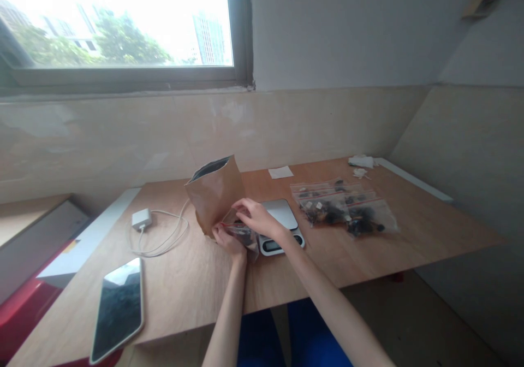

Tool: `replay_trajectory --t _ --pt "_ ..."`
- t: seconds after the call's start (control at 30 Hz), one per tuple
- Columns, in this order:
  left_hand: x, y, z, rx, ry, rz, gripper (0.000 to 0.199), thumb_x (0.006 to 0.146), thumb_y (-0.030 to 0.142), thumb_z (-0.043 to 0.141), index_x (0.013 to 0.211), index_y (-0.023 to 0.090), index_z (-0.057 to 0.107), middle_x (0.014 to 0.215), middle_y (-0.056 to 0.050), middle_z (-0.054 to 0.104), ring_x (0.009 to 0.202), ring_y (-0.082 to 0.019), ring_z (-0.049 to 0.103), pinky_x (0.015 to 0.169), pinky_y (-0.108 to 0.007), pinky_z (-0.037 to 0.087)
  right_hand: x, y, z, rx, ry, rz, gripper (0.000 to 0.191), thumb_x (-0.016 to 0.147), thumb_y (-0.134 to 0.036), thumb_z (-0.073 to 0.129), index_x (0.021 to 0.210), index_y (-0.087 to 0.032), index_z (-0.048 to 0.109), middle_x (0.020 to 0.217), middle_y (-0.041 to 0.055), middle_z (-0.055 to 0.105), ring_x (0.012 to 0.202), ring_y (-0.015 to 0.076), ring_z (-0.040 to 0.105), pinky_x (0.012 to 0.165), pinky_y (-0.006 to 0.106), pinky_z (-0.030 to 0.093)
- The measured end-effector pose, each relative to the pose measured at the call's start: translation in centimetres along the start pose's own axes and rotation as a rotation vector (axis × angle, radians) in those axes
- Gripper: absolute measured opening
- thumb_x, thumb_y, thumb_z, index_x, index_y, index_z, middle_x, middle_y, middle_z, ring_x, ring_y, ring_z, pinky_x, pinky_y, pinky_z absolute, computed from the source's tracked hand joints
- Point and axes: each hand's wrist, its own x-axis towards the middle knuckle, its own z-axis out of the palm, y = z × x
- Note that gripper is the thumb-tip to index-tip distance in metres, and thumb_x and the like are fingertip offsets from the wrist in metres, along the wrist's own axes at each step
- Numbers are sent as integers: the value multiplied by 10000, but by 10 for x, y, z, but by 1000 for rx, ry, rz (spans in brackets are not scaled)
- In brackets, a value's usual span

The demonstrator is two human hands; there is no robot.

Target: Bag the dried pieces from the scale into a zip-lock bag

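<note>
An open brown paper bag (216, 192) stands upright on the wooden table, its dark inside showing at the top. Right in front of it, both hands are on a clear zip bag (248, 238) with a red seal line. My left hand (229, 242) is closed on the bag's left edge near the seal. My right hand (256, 217) pinches the upper part of the same bag. Just to the right is a white kitchen scale (282, 217), partly covered by my right wrist and forearm. More clear zip bags (327, 211) with dark items lie right of the scale.
A tablet (119, 307) lies at the table's left front, with a white charger (141, 219) and its looped cable behind. A white paper (280, 172) sits near the wall, and crumpled white pieces (361, 162) lie at the back right. The wooden table (184, 296) ends close in front.
</note>
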Motion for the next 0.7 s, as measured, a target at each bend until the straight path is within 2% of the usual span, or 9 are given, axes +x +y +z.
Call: replay_trajectory --t 0.1,0.23,0.33,0.4,0.47,0.57,0.63,0.7 --pt "0 1 1 2 6 9 164 776 326 348 745 189 433 734 -6 488 713 -146 499 683 -286 415 -9 -1 -5 -29 93 -40 176 837 -116 442 940 -178 570 960 43 590 909 136 583 816 280 467" --pt "0 4 1 16 14 17 156 780 323 352 731 195 426 705 8 455 689 -140 480 664 -281 406 -36 4 -5 -103 333 -20 164 851 -200 451 993 -186 532 1029 77 535 1034 179 518 940 350 406" --pt "-2 9 -3 31 18 22 147 783 300 366 697 193 419 674 16 423 650 -135 451 640 -281 395 -66 12 9 -76 469 70 384 814 -302 538 1157 -178 416 1178 131 462 1152 225 439 988 408 372" --pt "-7 13 -7 42 6 29 161 793 287 376 669 191 413 661 20 409 626 -127 433 623 -274 386 -85 18 23 7 463 165 552 781 -343 586 1243 -189 326 1261 146 421 1183 236 427 987 422 382" --pt "-16 18 -12 47 -16 35 179 805 284 385 657 189 413 659 23 406 602 -117 420 598 -260 375 -99 22 36 117 419 210 630 765 -368 607 1282 -204 286 1318 141 402 1207 233 424 992 414 389" --pt "-37 26 -20 29 -87 6 187 826 324 380 698 194 420 613 41 395 502 -99 383 495 -235 336 -105 20 44 278 447 232 525 826 -380 530 1279 -203 332 1302 130 464 1198 217 454 995 399 394" --pt "-51 31 -26 -12 -205 -46 191 844 368 361 767 205 423 549 63 371 418 -93 336 425 -224 295 -103 14 39 351 488 240 434 860 -386 475 1244 -194 407 1242 124 532 1155 213 500 983 397 406" --pt "-60 34 -31 -48 -353 -64 220 857 411 352 843 208 437 537 67 385 412 -97 359 422 -223 313 -102 6 27 376 501 230 360 880 -394 440 1177 -198 501 1178 103 587 1108 209 538 975 390 413"
